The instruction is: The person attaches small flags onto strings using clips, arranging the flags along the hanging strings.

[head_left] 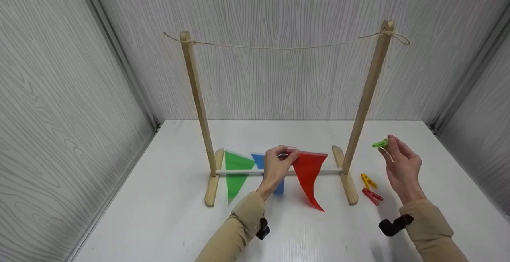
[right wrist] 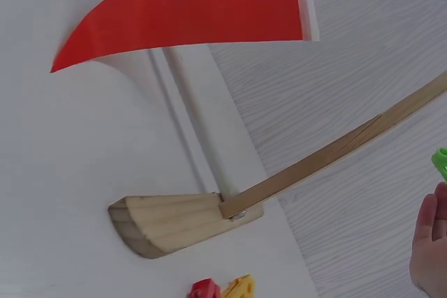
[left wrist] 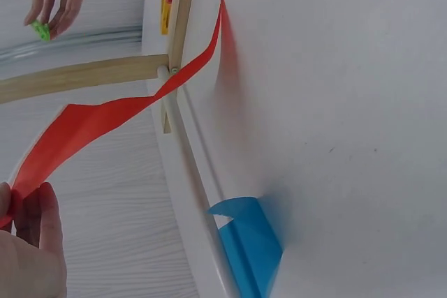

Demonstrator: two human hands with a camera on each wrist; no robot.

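Note:
My left hand [head_left: 277, 166] pinches a red triangular pennant [head_left: 310, 174] by its top edge, and the flag's point hangs down in front of the stand. Off to the right, my right hand [head_left: 402, 164] holds a green clothespin [head_left: 380, 143] between thumb and fingers; in the right wrist view that hand shows only at the right edge. Behind the left hand is a blue pennant [head_left: 280, 186], partly hidden, at the stand's white lower bar [head_left: 239, 172]. A green pennant [head_left: 238, 174] lies at the same bar, farther left.
A wooden stand has two posts [head_left: 366, 102] with a string [head_left: 283, 48] tied between their tops. Right of its right foot [head_left: 347, 182], a yellow clothespin [head_left: 369, 180] and a red clothespin [head_left: 372, 196] lie on the white table [head_left: 167, 214]. Grey wood-grained panels [head_left: 271, 87] surround it.

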